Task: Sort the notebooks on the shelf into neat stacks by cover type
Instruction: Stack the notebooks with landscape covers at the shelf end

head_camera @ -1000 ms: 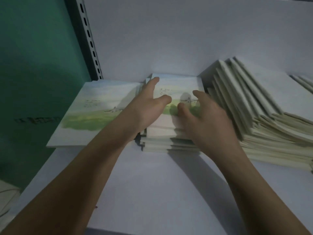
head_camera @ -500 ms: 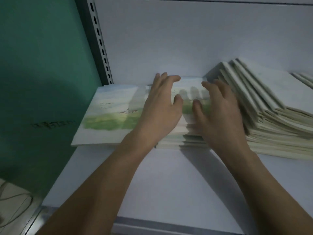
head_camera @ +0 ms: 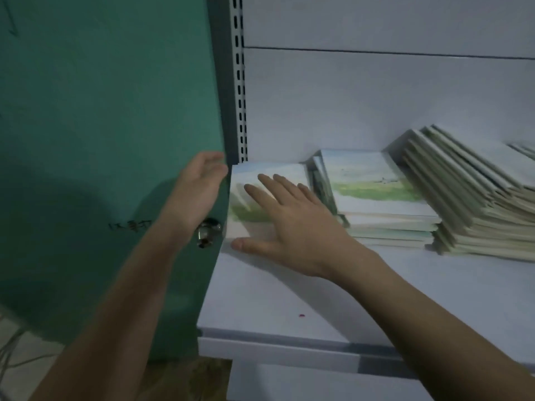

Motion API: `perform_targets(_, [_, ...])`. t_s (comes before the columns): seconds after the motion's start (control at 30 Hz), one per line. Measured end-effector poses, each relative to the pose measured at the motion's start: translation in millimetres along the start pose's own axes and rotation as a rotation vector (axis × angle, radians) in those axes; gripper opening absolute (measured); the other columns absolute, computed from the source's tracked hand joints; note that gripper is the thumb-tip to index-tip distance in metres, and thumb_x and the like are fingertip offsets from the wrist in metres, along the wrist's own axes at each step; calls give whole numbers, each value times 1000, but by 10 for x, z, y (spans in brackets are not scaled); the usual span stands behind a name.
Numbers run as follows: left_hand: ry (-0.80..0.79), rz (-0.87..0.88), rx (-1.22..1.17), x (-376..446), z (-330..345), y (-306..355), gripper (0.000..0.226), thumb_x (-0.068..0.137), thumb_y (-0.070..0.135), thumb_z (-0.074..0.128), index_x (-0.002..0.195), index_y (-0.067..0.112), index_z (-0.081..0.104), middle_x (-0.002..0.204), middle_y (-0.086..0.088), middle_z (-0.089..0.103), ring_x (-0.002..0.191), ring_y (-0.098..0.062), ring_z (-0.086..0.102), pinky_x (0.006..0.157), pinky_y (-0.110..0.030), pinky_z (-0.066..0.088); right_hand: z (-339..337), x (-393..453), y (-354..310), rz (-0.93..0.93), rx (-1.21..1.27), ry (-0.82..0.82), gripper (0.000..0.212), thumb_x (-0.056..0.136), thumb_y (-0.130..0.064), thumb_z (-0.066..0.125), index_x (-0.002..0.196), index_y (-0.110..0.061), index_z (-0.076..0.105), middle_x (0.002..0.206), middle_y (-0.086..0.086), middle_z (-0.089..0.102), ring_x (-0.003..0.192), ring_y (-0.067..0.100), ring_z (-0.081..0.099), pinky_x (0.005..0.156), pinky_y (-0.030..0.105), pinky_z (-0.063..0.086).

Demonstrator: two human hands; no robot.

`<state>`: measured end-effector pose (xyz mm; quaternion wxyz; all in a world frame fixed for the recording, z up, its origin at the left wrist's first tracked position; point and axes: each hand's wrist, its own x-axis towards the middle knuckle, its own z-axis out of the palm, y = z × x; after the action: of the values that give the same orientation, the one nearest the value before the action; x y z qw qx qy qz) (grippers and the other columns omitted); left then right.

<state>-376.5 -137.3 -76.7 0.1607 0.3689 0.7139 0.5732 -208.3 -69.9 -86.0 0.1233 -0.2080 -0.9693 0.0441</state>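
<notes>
Right hand flat with fingers spread on the leftmost landscape-cover notebook at frame centre, left hand open beside its left edge, landscape-cover stack and slumped cream notebook pile on the shelf at right.

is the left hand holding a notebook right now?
No: the left hand hangs open beside the left notebook, gripping nothing, while the right hand lies flat on its cover.

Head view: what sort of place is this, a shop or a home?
Probably a stationery shop or stockroom: a white metal shelf on a slotted upright, with many identical notebooks stacked as stock.
</notes>
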Motion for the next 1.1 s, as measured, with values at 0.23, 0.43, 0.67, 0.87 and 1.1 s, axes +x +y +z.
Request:
perform_targets(0.23, [-408, -362, -762, -83, -419, -432, 52, 83, 32, 58, 132, 14, 55, 131, -7, 62, 120, -24, 59, 93, -37, 54, 198, 143, -96, 98, -121, -191, 97, 75, -85, 13, 154, -32, -4, 162, -1, -6, 149, 20, -6, 121, 47, 1])
perform_targets(0.43, [-415, -464, -885, 25, -489, -561, 48, 83, 29, 58, 123, 3, 58, 122, -15, 65, 101, -26, 65, 88, -36, 57, 50, 289, -227, 310, 294, -102, 81, 81, -79, 16, 152, -40, 16, 159, -9, 21, 145, 14, 20, 118, 40, 18])
perform_targets(0.67, [-494, -489, -846, 236, -598, -542, 44, 91, 43, 51, 107, 9, 73, 101, -12, 72, 81, -23, 71, 70, -35, 60, 282, 609, -882, 133, 16, -43, 86, 84, -78, 14, 149, -23, 26, 154, 4, 32, 139, 26, 31, 112, 50, 26])
perform_targets(0.87, [-472, -554, -787, 164, -832, -764, 30, 88, 32, 58, 105, 11, 69, 88, -11, 72, 72, -25, 71, 58, -35, 60, 423, 700, -1028, 6, -37, -95, 89, 85, -77, 32, 153, -22, 18, 161, 4, 14, 147, 24, 11, 118, 52, 11])
perform_targets(1.1, [-313, -434, -765, 235, -1051, -623, 29, 92, 14, 54, 119, 6, 62, 100, -10, 75, 81, -23, 74, 56, -32, 59, 75, 322, -391, 228, 63, -124, 101, 68, -85, 37, 153, -36, 12, 161, -13, 6, 148, 9, 3, 121, 42, 9])
